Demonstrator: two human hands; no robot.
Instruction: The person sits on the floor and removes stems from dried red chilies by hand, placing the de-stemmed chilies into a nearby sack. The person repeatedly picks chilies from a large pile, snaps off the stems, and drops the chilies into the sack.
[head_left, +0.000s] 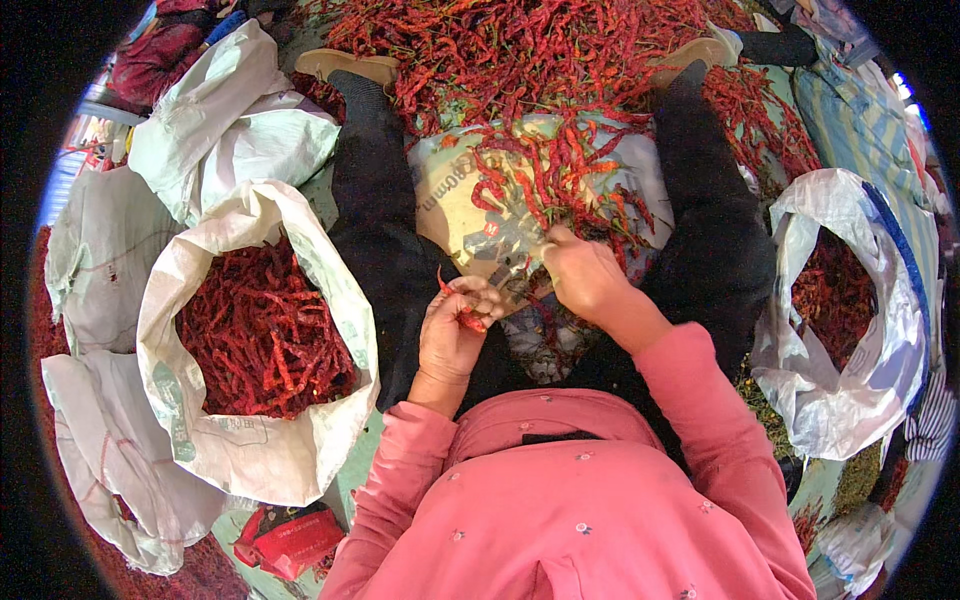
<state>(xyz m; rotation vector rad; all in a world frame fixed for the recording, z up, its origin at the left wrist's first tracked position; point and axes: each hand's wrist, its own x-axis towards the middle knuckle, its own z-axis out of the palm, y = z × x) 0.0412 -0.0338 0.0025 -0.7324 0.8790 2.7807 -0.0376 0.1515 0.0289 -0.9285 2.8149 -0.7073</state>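
Note:
Between my legs my left hand (458, 328) is closed around red dried chili peppers (470, 320); one pepper's thin tip sticks up past the fingers. My right hand (592, 276) is a little higher and to the right, its fingers pinched together by the near edge of the loose peppers. Whatever is in that pinch is too small or hidden to make out. Beneath both hands a printed plastic sheet (445, 180) lies across my lap, with a heap of red chilies (550, 170) on its far part and bits of stem near my fingers.
A large pile of red chilies (520, 60) spreads beyond my feet. On my left stands an open white sack (345, 300) of red chilies; another white bag (835, 400) with darker chilies stands on my right. Folded white sacks (110, 260) and a red packet (290, 545) lie at left.

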